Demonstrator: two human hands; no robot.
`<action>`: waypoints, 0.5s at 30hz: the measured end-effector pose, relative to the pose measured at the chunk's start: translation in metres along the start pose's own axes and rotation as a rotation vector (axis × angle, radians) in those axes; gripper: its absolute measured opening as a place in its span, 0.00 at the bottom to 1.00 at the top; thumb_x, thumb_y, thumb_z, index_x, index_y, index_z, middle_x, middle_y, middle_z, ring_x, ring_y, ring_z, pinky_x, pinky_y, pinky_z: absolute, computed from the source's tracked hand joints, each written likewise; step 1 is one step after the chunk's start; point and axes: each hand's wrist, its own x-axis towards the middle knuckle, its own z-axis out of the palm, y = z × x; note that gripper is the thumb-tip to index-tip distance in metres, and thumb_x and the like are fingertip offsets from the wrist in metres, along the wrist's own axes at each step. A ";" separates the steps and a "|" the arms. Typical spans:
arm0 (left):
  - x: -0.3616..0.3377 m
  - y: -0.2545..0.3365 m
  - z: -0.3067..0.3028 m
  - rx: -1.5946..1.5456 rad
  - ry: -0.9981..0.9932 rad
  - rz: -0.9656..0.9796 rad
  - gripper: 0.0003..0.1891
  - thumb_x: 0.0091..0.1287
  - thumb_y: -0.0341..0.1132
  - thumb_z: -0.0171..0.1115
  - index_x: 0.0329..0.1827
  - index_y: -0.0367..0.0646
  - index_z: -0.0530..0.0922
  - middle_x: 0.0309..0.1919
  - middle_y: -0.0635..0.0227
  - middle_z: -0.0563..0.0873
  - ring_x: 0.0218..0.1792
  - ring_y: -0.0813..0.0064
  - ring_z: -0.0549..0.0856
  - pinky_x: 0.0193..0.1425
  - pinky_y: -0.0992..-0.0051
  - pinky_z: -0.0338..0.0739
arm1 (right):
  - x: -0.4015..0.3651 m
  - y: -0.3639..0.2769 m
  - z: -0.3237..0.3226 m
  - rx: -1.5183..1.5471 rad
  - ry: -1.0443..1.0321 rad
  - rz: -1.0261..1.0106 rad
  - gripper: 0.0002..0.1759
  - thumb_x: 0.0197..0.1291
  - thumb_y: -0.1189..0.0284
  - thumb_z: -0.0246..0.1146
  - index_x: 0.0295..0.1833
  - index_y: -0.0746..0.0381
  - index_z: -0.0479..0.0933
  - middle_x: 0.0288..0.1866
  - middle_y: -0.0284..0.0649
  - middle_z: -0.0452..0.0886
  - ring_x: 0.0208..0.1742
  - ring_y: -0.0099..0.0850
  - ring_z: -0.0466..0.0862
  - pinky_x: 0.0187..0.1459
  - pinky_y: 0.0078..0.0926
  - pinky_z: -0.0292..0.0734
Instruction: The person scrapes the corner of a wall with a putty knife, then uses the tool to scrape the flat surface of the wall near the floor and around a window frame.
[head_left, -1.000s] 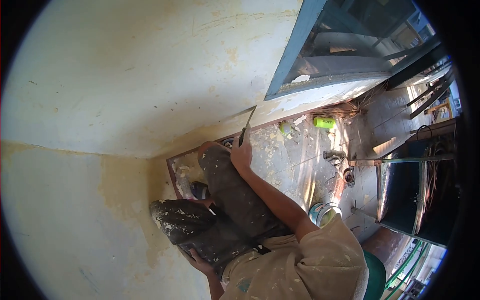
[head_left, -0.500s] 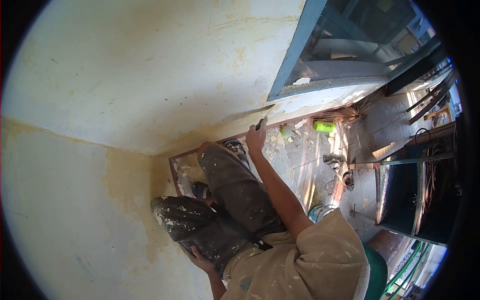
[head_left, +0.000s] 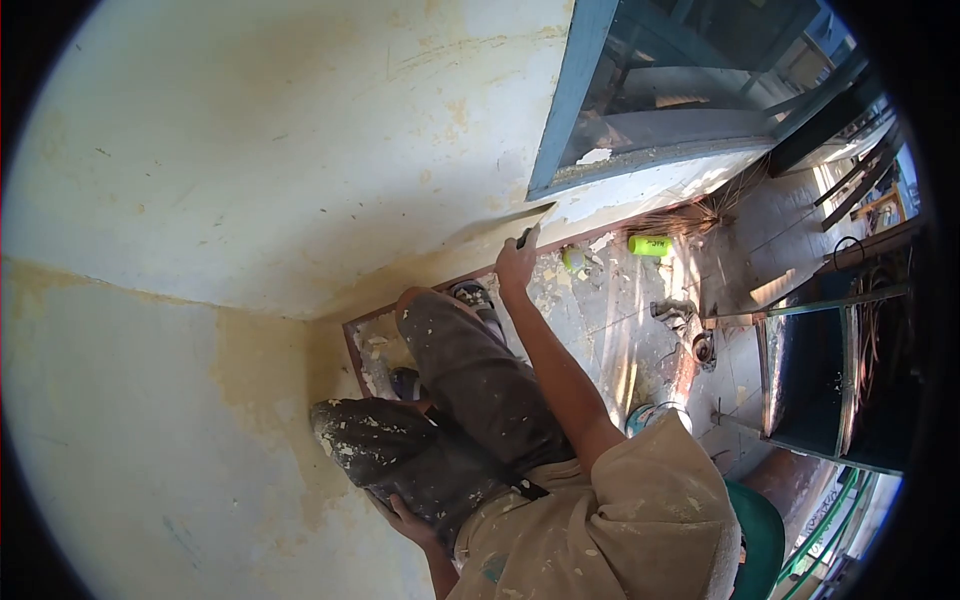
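My right hand (head_left: 515,262) is closed around the dark handle of a scraper (head_left: 524,237). The scraper's blade is against the pale wall (head_left: 420,140), just below the corner of the blue window frame (head_left: 545,165). My left hand (head_left: 408,522) rests at the side of my dark trouser leg (head_left: 380,440), with fingers spread and no tool visible in it. Pale flakes cover the trouser knee. Yellowish patches mark the wall.
On the tiled floor (head_left: 600,330) lie pale flakes, a green container (head_left: 650,245) and a round yellow-green object (head_left: 573,259). A bucket (head_left: 655,412) stands near my right sleeve. Dark shelving (head_left: 810,370) is at the right, and a green chair (head_left: 757,540) is behind me.
My right hand and the scraper have shifted slightly right along the wall, and the blade now lies flatter. The camera view has moved a little. My left hand stays by the leg.
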 end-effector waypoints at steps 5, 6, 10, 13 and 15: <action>0.001 0.016 0.006 -0.023 -0.003 0.004 0.35 0.74 0.50 0.47 0.75 0.33 0.53 0.74 0.49 0.58 0.74 0.55 0.58 0.76 0.63 0.50 | -0.026 0.021 -0.019 -0.042 -0.225 -0.217 0.38 0.62 0.69 0.51 0.77 0.63 0.48 0.66 0.62 0.68 0.65 0.55 0.70 0.64 0.43 0.64; 0.001 0.018 0.006 -0.007 -0.007 0.008 0.35 0.74 0.50 0.47 0.75 0.33 0.53 0.74 0.49 0.58 0.74 0.55 0.58 0.76 0.63 0.50 | -0.027 0.016 -0.023 -0.026 -0.237 -0.190 0.38 0.62 0.70 0.51 0.77 0.63 0.48 0.67 0.62 0.68 0.66 0.54 0.70 0.65 0.43 0.63; 0.001 0.015 0.002 0.059 -0.021 -0.011 0.35 0.75 0.50 0.46 0.75 0.32 0.53 0.75 0.49 0.57 0.74 0.55 0.58 0.76 0.64 0.49 | -0.043 0.010 -0.011 0.050 -0.155 -0.154 0.37 0.61 0.72 0.51 0.76 0.64 0.50 0.67 0.63 0.68 0.67 0.53 0.69 0.66 0.41 0.62; 0.003 0.005 0.002 0.018 -0.020 0.021 0.35 0.75 0.50 0.45 0.75 0.32 0.53 0.75 0.49 0.57 0.74 0.55 0.57 0.77 0.64 0.48 | -0.036 0.018 0.007 0.256 -0.104 -0.134 0.35 0.61 0.74 0.51 0.75 0.64 0.54 0.55 0.56 0.68 0.51 0.44 0.69 0.50 0.36 0.63; 0.000 0.016 0.002 0.041 -0.016 0.019 0.35 0.75 0.50 0.45 0.75 0.32 0.53 0.75 0.49 0.57 0.74 0.55 0.57 0.77 0.64 0.48 | -0.024 0.024 0.009 0.319 -0.080 -0.131 0.31 0.61 0.75 0.52 0.71 0.64 0.60 0.37 0.43 0.70 0.25 0.30 0.70 0.25 0.28 0.66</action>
